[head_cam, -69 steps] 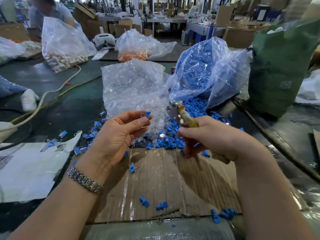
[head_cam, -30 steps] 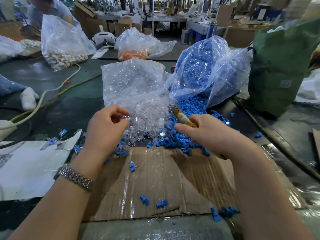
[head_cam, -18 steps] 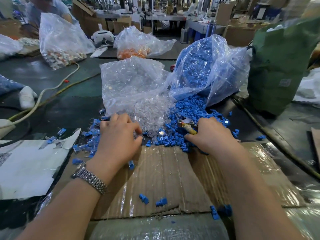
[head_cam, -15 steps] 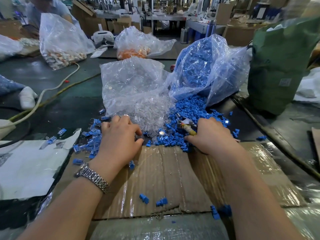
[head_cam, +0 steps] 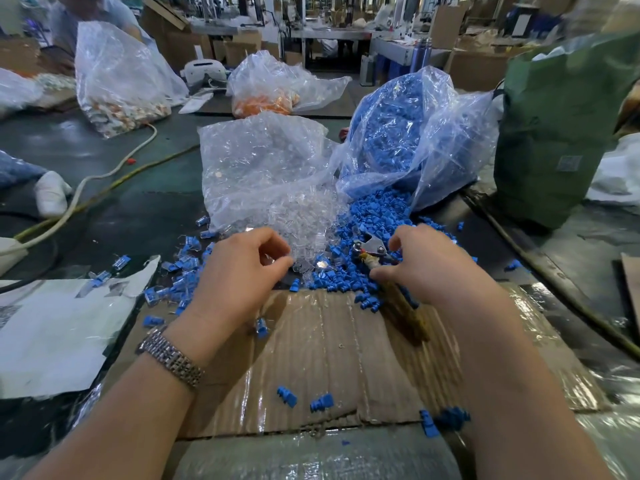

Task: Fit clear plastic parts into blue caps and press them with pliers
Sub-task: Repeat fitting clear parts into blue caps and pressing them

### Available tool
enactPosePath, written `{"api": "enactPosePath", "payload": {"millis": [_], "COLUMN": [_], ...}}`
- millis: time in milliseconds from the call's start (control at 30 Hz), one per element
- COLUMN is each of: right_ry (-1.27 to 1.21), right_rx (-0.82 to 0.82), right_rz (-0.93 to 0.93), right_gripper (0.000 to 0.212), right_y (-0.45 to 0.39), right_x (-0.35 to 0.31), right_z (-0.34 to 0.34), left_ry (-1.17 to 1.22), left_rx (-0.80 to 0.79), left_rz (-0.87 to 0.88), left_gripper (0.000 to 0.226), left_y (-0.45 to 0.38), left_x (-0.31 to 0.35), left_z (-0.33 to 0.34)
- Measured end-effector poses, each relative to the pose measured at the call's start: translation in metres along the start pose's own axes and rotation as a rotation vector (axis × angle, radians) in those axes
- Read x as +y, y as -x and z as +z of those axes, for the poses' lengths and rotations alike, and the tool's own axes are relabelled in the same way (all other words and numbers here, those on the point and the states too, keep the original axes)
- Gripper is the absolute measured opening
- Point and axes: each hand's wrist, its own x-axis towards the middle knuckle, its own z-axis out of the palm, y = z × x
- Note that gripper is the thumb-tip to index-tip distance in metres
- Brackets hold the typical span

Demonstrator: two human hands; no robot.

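My left hand (head_cam: 242, 271) hovers at the near edge of the clear plastic parts (head_cam: 304, 216), thumb and forefinger pinched on what looks like one clear part. My right hand (head_cam: 427, 268) rests on the heap of blue caps (head_cam: 374, 209). The pliers (head_cam: 372, 247) lie in its palm, metal head pointing left over the caps and the worn handle running back under the wrist. Its forefinger and thumb are spread above the caps. Several joined blue-and-clear pieces (head_cam: 187, 268) lie left of my left hand.
Taped cardboard (head_cam: 329, 358) with a few stray caps lies in front of me. Behind the piles stand a clear bag (head_cam: 263, 157) and a blue-filled bag (head_cam: 398, 126). A green sack (head_cam: 561, 133) stands at the right, white paper (head_cam: 52, 330) and cables (head_cam: 104, 174) at the left. Another person (head_cam: 86, 15) works far left.
My left hand dropped a joined piece on the left pile, reached into the clear parts and now lifts slightly with fingertips pinched. My right hand came down onto the blue caps with the pliers.
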Motion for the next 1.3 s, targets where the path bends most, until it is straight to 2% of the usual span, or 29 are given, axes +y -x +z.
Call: {"api": "enactPosePath", "payload": {"millis": [100,200,367,467,567,633,733,800,1067,1167,1300], "right_ry": [-0.071,-0.082,0.060,0.028,-0.179,-0.441,-0.811,-0.882,-0.777,-0.752,-0.722], "right_rx": [-0.024,-0.111,-0.118,-0.100,0.030,0.101,0.104,0.094,0.118,0.122,0.122], "right_rz": [-0.149,-0.221,-0.269,-0.280,-0.303,-0.313,-0.400,-0.476,-0.520,-0.540,-0.540], "right_gripper": [0.023,0.017,0.009,0.009,0.005,0.005,0.006,0.006,0.008,0.008,0.008], "right_y": [0.003,0.007,0.007,0.006,0.005,0.005,0.009,0.011,0.011,0.011,0.011], "right_x": [-0.001,-0.009,-0.024,-0.025,-0.021,-0.019,-0.021,-0.025,-0.029,-0.031,-0.032], "right_z": [-0.007,-0.003,0.007,0.010,0.008,0.002,-0.005,-0.006,0.000,0.002,0.004], "left_ry": [0.170,0.289,0.554,0.693,0.799,0.859,0.912,0.952,0.986,1.035,0.993], "left_rx": [-0.056,-0.114,-0.226,-0.282,-0.349,-0.381,-0.387,-0.380,-0.376,-0.392,-0.362], "left_rz": [-0.042,-0.065,-0.178,-0.204,-0.217,-0.227,-0.224,-0.231,-0.229,-0.242,-0.222], "left_gripper": [0.013,0.012,0.013,0.015,0.024,0.026,0.029,0.030,0.033,0.026,0.028], "left_y": [-0.001,-0.002,-0.001,-0.001,-0.002,-0.002,-0.002,-0.001,0.000,0.001,0.002], "left_x": [0.003,0.004,0.003,0.002,0.001,0.000,0.003,0.003,0.004,0.004,0.006], "left_z": [-0.003,-0.006,-0.005,-0.006,-0.008,-0.008,-0.007,-0.007,-0.010,-0.010,-0.011]}}
